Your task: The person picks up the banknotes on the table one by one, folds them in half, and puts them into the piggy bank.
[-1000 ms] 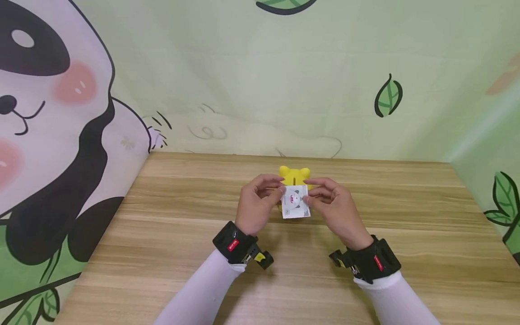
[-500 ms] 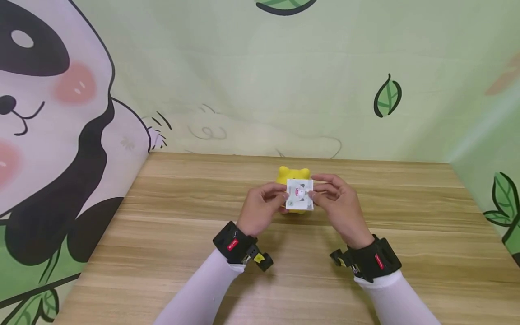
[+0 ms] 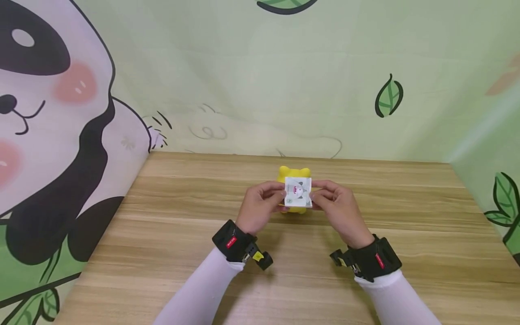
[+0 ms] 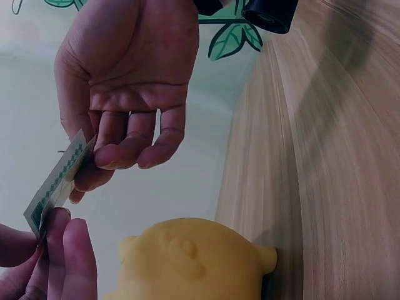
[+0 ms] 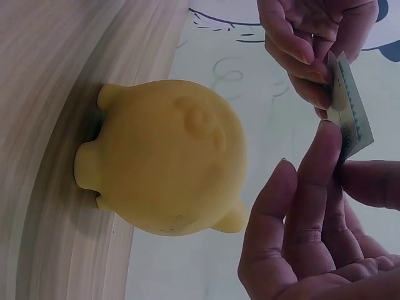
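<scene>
Between my two hands is a folded toy banknote (image 3: 298,192), pale, with a cartoon animal face and a green printed border. Its left edge is pinched by my left hand (image 3: 258,208), thumb against fingers. My right hand (image 3: 342,214) pinches the opposite edge. Seen from the wrists, the folded note (image 4: 56,181) is two layers that spread slightly apart. Behind and below it stands a yellow piggy bank (image 3: 294,173), partly hidden by the note in the head view. The right wrist view shows the round bank (image 5: 175,156) standing on stubby feet, apart from the note.
The wood-grain table (image 3: 183,216) extends around the hands. A pale green backdrop (image 3: 243,90) with leaves rises behind it, and a large printed panda (image 3: 93,162) covers the left side. Both wrists wear black camera straps (image 3: 375,259).
The note has risen a little and moved in front of the bank's top, covering its slot. The hands rose slightly with it and kept their hold; the bank stayed put.
</scene>
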### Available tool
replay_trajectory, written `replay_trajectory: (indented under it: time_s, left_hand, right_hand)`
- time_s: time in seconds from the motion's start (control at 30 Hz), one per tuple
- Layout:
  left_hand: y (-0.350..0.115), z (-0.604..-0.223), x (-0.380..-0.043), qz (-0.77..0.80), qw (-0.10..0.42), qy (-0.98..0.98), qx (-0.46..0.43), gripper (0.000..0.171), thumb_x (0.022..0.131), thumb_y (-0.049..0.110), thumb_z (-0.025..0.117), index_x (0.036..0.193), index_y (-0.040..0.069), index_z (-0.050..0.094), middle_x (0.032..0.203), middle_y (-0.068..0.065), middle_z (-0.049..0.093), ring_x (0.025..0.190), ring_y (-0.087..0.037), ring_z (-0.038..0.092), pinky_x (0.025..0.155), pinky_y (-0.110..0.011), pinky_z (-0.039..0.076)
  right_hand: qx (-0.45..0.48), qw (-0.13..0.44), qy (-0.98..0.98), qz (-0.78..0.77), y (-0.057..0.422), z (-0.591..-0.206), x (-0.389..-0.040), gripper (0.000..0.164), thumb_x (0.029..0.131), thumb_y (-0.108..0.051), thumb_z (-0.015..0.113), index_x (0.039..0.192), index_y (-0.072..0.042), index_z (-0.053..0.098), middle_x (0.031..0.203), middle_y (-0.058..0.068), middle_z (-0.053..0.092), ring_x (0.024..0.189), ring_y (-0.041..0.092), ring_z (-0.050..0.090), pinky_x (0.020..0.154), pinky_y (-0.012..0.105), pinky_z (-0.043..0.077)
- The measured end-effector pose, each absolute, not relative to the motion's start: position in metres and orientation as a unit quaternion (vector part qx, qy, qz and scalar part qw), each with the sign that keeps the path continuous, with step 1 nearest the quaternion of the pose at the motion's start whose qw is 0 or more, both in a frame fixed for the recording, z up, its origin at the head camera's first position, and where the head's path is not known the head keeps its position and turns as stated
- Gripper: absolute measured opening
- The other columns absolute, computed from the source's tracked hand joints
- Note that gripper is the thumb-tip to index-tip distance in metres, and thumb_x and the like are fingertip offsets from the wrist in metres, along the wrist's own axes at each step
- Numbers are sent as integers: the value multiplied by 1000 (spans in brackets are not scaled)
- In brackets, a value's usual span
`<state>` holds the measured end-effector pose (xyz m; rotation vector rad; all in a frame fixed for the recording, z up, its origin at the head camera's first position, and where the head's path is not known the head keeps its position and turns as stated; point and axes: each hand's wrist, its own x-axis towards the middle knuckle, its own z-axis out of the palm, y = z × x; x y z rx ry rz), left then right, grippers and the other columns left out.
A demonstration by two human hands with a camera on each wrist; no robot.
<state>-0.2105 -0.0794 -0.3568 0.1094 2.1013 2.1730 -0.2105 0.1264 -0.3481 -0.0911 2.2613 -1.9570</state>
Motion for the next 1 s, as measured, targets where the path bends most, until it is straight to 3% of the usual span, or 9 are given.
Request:
replay_trajectory:
  time_s: [0.4, 0.53, 0.77, 1.0]
  left_hand:
    - [-79, -357, -210, 723, 76, 685, 42, 28, 102, 0, 58, 129, -1, 65, 103, -26, 74, 75, -16, 73, 90, -63, 59]
    - [-80, -357, -210, 728, 73, 680, 44, 29, 102, -1, 58, 130, 2, 65, 102, -24, 74, 75, -15, 73, 88, -59, 61]
    - [-80, -357, -210, 729, 62, 680, 52, 20, 102, 0, 58, 120, -2, 69, 99, -15, 71, 78, -16, 72, 78, -34, 65]
    - [-80, -358, -210, 717, 62, 692, 60, 21, 104, 1, 55, 114, -5, 72, 110, -20, 70, 82, -16, 73, 81, -34, 65]
  right_hand:
    - [-25, 61, 743, -666, 127, -349, -211, 30, 102, -5, 59, 131, 4, 62, 99, 7, 77, 88, 9, 72, 87, 33, 63]
    - [-26, 59, 739, -671, 128, -349, -211, 29, 102, -5, 59, 129, 4, 63, 103, 9, 77, 89, 10, 72, 86, 31, 63]
    - [-36, 55, 738, -671, 128, -350, -211, 23, 102, -5, 60, 120, 7, 67, 109, 8, 73, 89, 11, 72, 83, 26, 62]
    - [-29, 62, 744, -665, 126, -350, -210, 26, 103, -6, 56, 117, 9, 71, 120, 15, 70, 89, 9, 72, 86, 27, 61]
